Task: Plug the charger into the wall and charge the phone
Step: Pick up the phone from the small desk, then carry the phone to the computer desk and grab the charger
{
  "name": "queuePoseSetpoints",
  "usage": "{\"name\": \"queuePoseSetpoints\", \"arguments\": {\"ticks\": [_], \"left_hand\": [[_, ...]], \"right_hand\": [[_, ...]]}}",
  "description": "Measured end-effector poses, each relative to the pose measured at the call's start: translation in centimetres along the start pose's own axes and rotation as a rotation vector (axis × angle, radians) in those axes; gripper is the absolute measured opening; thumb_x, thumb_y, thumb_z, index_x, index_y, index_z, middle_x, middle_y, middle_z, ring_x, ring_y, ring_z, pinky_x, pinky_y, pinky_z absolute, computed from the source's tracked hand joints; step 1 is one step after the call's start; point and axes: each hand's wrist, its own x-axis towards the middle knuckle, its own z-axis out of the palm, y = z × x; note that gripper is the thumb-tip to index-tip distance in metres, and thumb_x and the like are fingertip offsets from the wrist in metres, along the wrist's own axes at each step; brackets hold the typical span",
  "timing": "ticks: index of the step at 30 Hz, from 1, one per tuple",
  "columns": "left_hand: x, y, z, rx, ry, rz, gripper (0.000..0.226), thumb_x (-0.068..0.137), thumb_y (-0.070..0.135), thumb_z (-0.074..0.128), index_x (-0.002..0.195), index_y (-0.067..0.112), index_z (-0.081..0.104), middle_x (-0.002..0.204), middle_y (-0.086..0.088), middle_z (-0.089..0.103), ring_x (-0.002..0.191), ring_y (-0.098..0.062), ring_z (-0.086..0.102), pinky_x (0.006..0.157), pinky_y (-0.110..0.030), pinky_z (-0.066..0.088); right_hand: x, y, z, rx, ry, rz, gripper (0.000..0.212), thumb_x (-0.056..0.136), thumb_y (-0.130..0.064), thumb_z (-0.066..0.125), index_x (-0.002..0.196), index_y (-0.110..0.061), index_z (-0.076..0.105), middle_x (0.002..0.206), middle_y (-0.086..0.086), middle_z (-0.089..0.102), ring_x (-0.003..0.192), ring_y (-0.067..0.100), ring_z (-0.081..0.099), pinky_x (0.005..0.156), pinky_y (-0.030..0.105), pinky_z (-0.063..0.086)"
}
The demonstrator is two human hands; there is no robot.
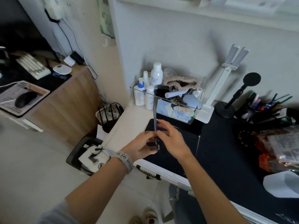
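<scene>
Phone [155,126]: dark, slim slab, seen edge-on, stood roughly upright, thin pale edge facing camera; blurred. Held above near-left corner of desk [129,120], in front of clear organizer box [178,102] with bottles. Left hand [142,147], wrist wearing perforated pale watch band [125,159], fingers curled round phone's lower part from left. Right hand [169,136] pinches phone from right, fingertips [160,122] on upper edge. Phone sits between both hands, touching each. Charger cable not discernible near phone.
</scene>
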Motion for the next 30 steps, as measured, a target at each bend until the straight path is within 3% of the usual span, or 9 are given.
{"name": "queuePoseSetpoints", "arguments": {"ticks": [3,6,12,15,18,22,26,28,30], "left_hand": [[-3.0,2.6,-0.3,-0.227,-0.121,0.185,0.035,0.079,0.024,0.066,0.11,0.01,0.065,0.111,-0.017,0.059,0.103,-0.029,0.054,0.092,-0.042,0.043],[-6.2,5.4,-0.8,-0.359,-0.176,0.376,0.042,0.073,0.035,0.071,0.108,0.012,0.069,0.111,-0.015,0.065,0.106,-0.028,0.058,0.098,-0.045,0.043],[-12.2,8.7,-4.9,-0.497,-0.246,0.589,0.051,0.069,0.032,0.078,0.111,0.006,0.066,0.114,-0.017,0.063,0.108,-0.029,0.058,0.108,-0.043,0.034],[-15.1,10.0,-8.5,-0.521,-0.258,0.67,0.056,0.065,0.03,0.083,0.113,0.005,0.066,0.114,-0.018,0.064,0.108,-0.031,0.06,0.105,-0.044,0.039],[-18.2,11.5,-13.6,-0.542,-0.193,0.708,0.058,0.06,0.029,0.086,0.11,0.007,0.067,0.11,-0.018,0.067,0.102,-0.033,0.064,0.092,-0.046,0.05],[-22.8,14.1,-22.1,-0.408,0.069,0.6,0.05,0.051,0.032,0.088,0.092,0.013,0.068,0.084,-0.011,0.066,0.079,-0.024,0.062,0.068,-0.037,0.053],[-28.7,16.9,-30.2,0.032,0.531,0.517,0.03,0.076,0.03,0.076,0.094,0.01,0.063,0.053,0.0,0.065,0.043,-0.011,0.061,0.043,-0.023,0.046],[-30.9,18.0,-33.3,0.301,0.712,0.483,0.043,0.075,0.035,0.078,0.103,0.011,0.058,0.077,-0.003,0.067,0.062,-0.01,0.066,0.054,-0.027,0.052],[-32.9,18.6,-35.9,0.529,0.916,0.418,0.067,0.066,0.038,0.083,0.116,0.012,0.047,0.11,-0.009,0.059,0.098,-0.021,0.063,0.078,-0.039,0.057]], "right_hand": [[0.7,-4.1,0.8,0.055,-0.044,-0.136,0.03,0.097,-0.01,0.05,0.12,-0.024,0.064,0.112,-0.006,0.066,0.102,-0.003,0.06,0.09,0.011,0.044],[1.7,-8.2,2.5,0.053,-0.118,-0.248,0.033,0.097,-0.006,0.046,0.116,-0.022,0.068,0.117,-0.003,0.068,0.109,0.004,0.061,0.092,0.011,0.044],[2.8,-14.0,8.8,-0.017,-0.255,-0.411,0.038,0.095,0.002,0.043,0.113,-0.018,0.071,0.115,-0.001,0.07,0.109,0.006,0.063,0.094,0.013,0.045],[3.2,-16.2,13.6,-0.061,-0.323,-0.454,0.037,0.096,0.002,0.043,0.113,-0.016,0.07,0.116,-0.001,0.069,0.109,0.01,0.062,0.097,0.019,0.045],[3.4,-18.4,19.6,-0.137,-0.392,-0.49,0.033,0.098,-0.004,0.045,0.115,-0.018,0.069,0.111,-0.007,0.066,0.102,0.002,0.061,0.088,0.006,0.044],[4.0,-20.7,28.4,-0.172,-0.444,-0.454,0.029,0.097,-0.011,0.048,0.115,-0.021,0.069,0.101,-0.017,0.064,0.088,-0.014,0.058,0.072,-0.004,0.041],[4.8,-22.9,38.7,-0.078,-0.512,-0.218,0.025,0.097,-0.02,0.051,0.119,-0.023,0.064,0.103,-0.007,0.069,0.093,0.006,0.068,0.085,0.025,0.054],[5.2,-23.6,43.0,-0.078,-0.532,-0.135,0.022,0.096,-0.025,0.054,0.116,-0.024,0.064,0.106,-0.001,0.068,0.097,0.017,0.067,0.079,0.03,0.054],[5.3,-24.2,46.9,-0.08,-0.528,-0.137,0.01,0.094,-0.026,0.056,0.096,-0.028,0.065,0.1,0.001,0.07,0.091,0.017,0.068,0.076,0.031,0.056]]}}
